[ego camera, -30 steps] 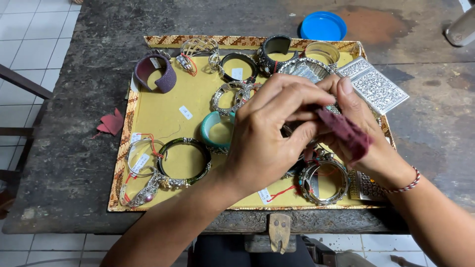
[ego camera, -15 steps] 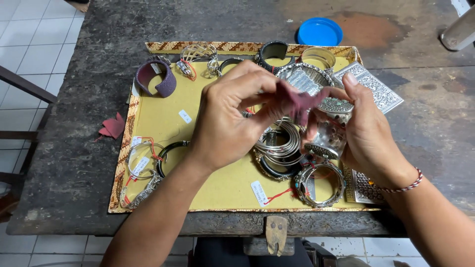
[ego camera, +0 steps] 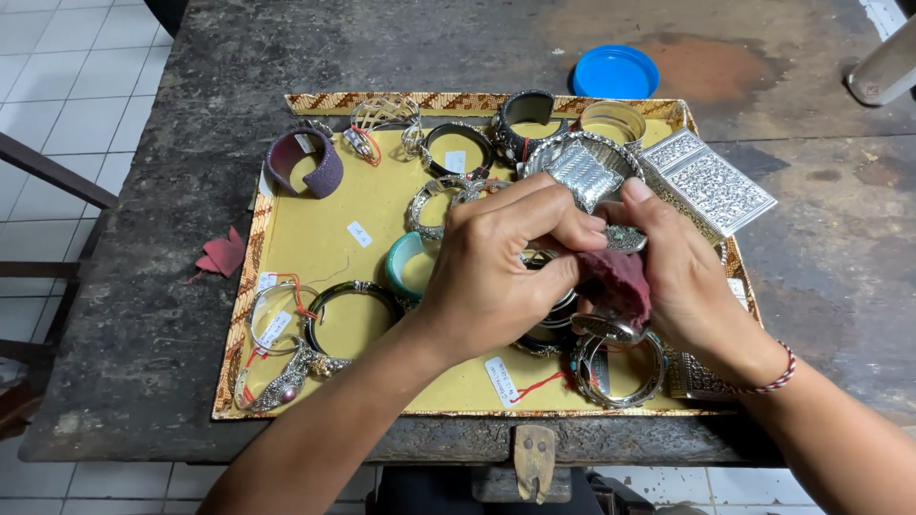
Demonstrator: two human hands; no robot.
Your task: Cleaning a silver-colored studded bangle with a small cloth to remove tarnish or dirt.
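Head view: left hand (ego camera: pixel 496 277) and right hand (ego camera: pixel 682 277) meet over the tray (ego camera: pixel 286 229), both pinching a silver bracelet (ego camera: pixel 625 238) wrapped in a maroon cloth (ego camera: pixel 615 281), at 3 o'clock of centre; a loosened pinch could drop it onto the bangles (ego camera: pixel 534 334) below, scratching them.

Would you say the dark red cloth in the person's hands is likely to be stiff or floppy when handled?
Probably floppy: the dark red cloth bunches and folds between the left hand and right hand. It looks thin, so likely light, and unlikely to slip.
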